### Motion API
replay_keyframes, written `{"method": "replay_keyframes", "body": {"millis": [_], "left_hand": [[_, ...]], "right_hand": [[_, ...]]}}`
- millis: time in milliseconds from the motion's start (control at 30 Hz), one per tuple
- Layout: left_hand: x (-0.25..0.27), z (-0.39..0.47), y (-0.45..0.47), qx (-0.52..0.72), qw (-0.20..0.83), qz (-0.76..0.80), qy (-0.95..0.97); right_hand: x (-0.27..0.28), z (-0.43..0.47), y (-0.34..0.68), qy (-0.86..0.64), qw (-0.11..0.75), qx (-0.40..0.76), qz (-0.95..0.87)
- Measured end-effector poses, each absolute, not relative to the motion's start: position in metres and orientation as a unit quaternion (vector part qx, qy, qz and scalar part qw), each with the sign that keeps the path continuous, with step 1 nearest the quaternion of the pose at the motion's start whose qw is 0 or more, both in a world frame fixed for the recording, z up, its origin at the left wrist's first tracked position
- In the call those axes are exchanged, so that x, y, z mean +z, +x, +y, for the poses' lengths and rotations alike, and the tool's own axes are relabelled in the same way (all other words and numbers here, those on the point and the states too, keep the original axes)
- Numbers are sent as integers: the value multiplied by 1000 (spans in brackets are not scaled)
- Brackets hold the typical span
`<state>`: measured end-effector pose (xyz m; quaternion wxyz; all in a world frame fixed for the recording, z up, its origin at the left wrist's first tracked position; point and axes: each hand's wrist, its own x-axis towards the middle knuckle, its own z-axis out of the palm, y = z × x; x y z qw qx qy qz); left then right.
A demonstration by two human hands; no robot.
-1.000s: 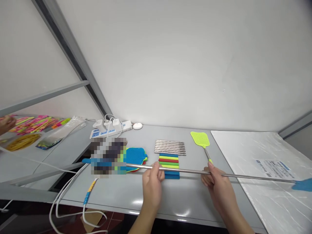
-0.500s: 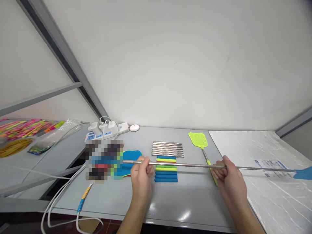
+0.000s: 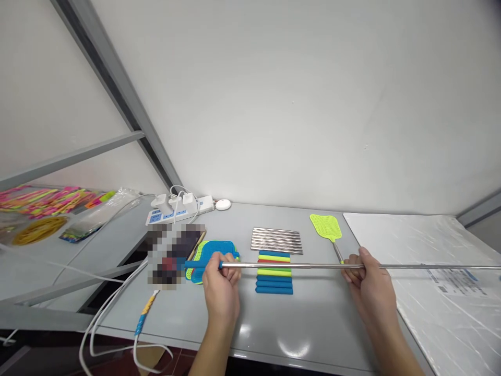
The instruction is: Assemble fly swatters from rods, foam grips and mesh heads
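Observation:
My left hand (image 3: 222, 287) is closed around a long extended telescopic fly swatter (image 3: 289, 266), right where its blue grip meets the steel rod. Farther along the same rod, my right hand (image 3: 371, 290) pinches it with thumb and fingers. The rod runs level across the view and past the right edge, where the swatter's head is almost wholly out of sight. Beneath it on the table lie a row of blue, yellow, red and green grips (image 3: 274, 285) and, behind them, several steel rods (image 3: 276, 240). A yellow-green fly swatter (image 3: 326, 226) lies beyond my right hand, its handle partly covered.
Blue and yellow-green swatter heads (image 3: 219, 248) are stacked at left, beside a partly blurred phone (image 3: 190, 240). Behind stand a power strip (image 3: 205, 203) and white cables. A white plastic-wrapped board (image 3: 426, 313) covers the right side. Colourful sticks (image 3: 58, 201) lie on the left table.
My left hand has shifted left along the swatter to its blue grip. The swatter's blue head has moved right, nearly out of view. The camera has turned slightly left.

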<state>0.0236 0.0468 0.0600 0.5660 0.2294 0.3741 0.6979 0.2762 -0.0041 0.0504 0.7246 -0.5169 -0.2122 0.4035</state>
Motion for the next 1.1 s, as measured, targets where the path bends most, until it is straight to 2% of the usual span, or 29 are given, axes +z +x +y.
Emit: {"method": "replay_keyframes", "body": {"millis": [233, 400, 667, 833, 900, 1100], "left_hand": [[61, 35, 46, 715, 554, 380, 194], [49, 22, 80, 674, 601, 368, 220], [46, 16, 97, 670, 613, 350, 231], [47, 24, 69, 643, 634, 346, 257], [50, 29, 52, 668, 618, 343, 232], [55, 39, 25, 733, 455, 418, 283]], "right_hand": [[55, -1, 245, -511, 733, 391, -221], [52, -3, 224, -531, 706, 381, -274], [51, -5, 211, -510, 708, 387, -298], [52, -10, 222, -576, 639, 376, -344], [50, -12, 231, -577, 638, 384, -335], [46, -10, 235, -555, 649, 420, -308]]}}
